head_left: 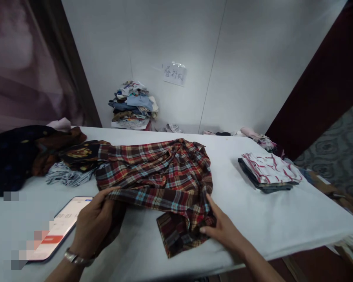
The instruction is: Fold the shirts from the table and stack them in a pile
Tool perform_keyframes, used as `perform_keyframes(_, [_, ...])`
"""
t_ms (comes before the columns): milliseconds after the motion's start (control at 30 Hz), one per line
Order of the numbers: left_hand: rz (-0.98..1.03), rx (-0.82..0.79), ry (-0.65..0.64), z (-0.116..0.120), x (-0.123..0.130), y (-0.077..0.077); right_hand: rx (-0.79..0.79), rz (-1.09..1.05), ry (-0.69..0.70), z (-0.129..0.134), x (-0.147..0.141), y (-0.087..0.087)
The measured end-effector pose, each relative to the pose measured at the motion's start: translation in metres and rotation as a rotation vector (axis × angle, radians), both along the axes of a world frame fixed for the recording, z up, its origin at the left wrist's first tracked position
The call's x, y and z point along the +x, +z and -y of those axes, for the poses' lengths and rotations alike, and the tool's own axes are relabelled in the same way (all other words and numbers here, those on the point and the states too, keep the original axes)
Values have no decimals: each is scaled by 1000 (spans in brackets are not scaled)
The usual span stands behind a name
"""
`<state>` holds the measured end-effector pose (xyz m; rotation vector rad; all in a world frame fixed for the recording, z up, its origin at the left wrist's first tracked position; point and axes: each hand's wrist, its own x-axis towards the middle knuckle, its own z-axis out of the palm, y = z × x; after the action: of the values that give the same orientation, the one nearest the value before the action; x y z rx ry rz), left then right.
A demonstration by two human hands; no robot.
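A brown, red and cream plaid shirt (170, 172) lies spread on the white-covered table, its collar end toward the right. My left hand (95, 219), with a metal watch band at the wrist, is closed on the shirt's near edge at the left and holds it slightly raised. At the right end, my right hand (219, 227) touches the shirt with thumb and index finger apart; its other fingers are mostly hidden. One sleeve end (176, 235) hangs toward me, flat on the table beside my right hand.
A lit phone (61, 231) lies left of my left hand. Dark rumpled clothes (14, 152) are heaped at the left. Folded clothes (270, 170) sit at the right, and a tall clothes pile (133, 105) stands by the wall, near a paper sign (174, 74).
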<state>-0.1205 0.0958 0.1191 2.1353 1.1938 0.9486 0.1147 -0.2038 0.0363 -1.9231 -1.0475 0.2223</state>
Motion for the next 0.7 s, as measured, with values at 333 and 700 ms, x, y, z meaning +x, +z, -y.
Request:
perform_keyframes(333, [-81,13,-124,-10,1,1,23,265,-481,39,135,73])
perform_keyframes(700, [-522,-117,-362,-5,7,-27,10,-58,-351,-102,202,78])
